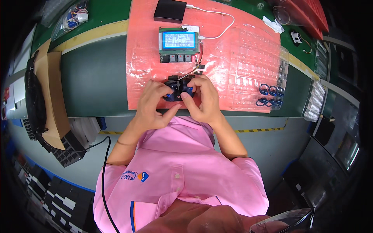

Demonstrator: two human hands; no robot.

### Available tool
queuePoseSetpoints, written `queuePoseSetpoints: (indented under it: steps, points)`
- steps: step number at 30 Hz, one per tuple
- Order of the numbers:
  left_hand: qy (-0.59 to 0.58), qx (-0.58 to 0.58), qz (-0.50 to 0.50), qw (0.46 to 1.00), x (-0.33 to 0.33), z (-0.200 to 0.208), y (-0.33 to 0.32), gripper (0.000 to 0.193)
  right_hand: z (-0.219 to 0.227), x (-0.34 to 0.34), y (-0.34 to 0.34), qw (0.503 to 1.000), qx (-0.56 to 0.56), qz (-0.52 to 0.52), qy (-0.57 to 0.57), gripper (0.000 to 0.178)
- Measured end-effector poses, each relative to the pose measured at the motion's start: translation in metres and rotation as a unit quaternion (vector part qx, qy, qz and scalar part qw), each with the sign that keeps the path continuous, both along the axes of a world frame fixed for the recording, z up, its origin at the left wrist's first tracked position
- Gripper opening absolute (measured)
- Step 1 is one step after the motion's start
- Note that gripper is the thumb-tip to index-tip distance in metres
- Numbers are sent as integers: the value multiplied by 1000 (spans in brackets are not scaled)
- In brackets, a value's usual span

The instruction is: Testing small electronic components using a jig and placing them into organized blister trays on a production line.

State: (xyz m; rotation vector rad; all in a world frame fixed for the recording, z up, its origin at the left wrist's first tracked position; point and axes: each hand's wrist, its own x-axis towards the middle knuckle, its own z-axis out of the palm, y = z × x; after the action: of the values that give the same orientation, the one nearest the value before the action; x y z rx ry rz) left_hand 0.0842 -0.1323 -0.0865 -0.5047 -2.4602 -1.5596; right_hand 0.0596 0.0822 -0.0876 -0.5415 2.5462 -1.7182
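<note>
Both hands work on a small, dark, glossy two-lobed earphone case (178, 96) near the front edge of the pink mat. My left hand (154, 101) is closed at its left side, the curled fingertips against the case beside a small blue spot. From the other side, my right hand (202, 98) pinches the right lobe between thumb and fingers, next to another blue spot. What lies under the fingertips is partly hidden. A thin cable joins the case's top to a green circuit board with a lit blue display (178, 40) and several push buttons (180, 58).
A black box (170, 11) with a white cable (229, 16) sits behind the display. At the right, a clear moulded tray (248, 70) holds several dark blue ear-hook earphones (270, 96). An open cardboard box (54, 97) stands left; a red bin (311, 15) is at back right.
</note>
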Motion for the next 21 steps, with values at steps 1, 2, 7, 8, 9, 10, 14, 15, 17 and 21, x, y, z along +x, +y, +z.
queuePoseSetpoints:
  steps: [1, 2, 7, 8, 9, 10, 14, 15, 17, 21]
  points:
    - [10, 16, -2, 1000, 0, 1, 0, 41, 2, 1, 2, 999, -14, -7, -35, 31]
    - [14, 16, -6, 1000, 1, 2, 0, 41, 4, 2, 3, 999, -15, -10, -30, 31]
    - [-58, 39, 36, 997, 6, 12, -1, 35, 28, -6, 15, 999, -31, -8, -17, 31]
    - [-50, 7, 48, 998, 3, 20, 0, 34, 36, -9, 21, 999, -31, -1, 21, 32]
    - [-45, 20, 34, 998, -2, 24, 1, 34, 46, -10, 27, 998, -22, 3, 61, 33]
    - [-23, -6, 41, 999, -8, 32, 1, 33, 52, -18, 38, 998, -18, -3, 66, 33]
    - [19, -61, 55, 996, -39, 61, 22, 33, 56, -79, 123, 963, 164, -132, 165, 27]
    - [10, -62, 56, 996, -49, 67, 34, 33, 54, -94, 140, 958, 171, -145, 178, 27]
    - [4, -64, 53, 997, -67, 70, 56, 33, 49, -119, 158, 951, 178, -163, 192, 27]
    - [19, -65, 11, 998, -110, 66, 94, 31, 36, -144, 171, 931, 242, -84, 258, 26]
